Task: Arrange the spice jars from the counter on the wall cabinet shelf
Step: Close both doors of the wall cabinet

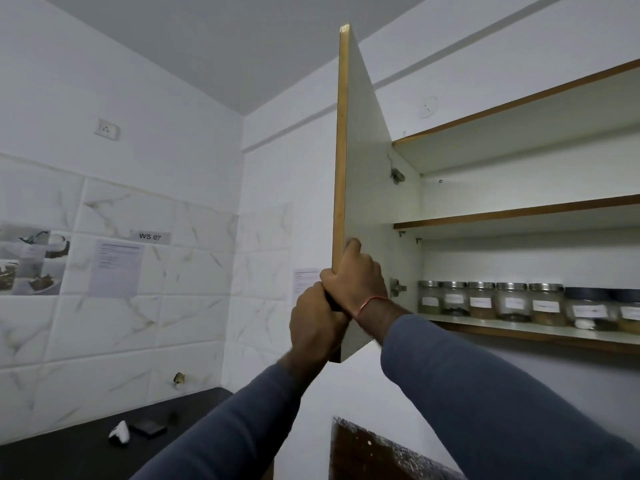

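Both hands are clamped on the open cabinet door at the centre of the frame: the right hand has its fingers curled round the wooden edge, and the left hand grips just below it, touching it. If the door is swung shut fast, fingers wrapped over that edge could be pinched, and a slam might jolt the glass. The spice jars stand in a tight row on the bottom shelf at the right of the frame. Five have metal lids, two have dark lids, and all are labelled. They hold greenish, brown and dark fills, one with white lumps. The middle shelf shows nothing on it. No jar is visible on the counter at lower left.
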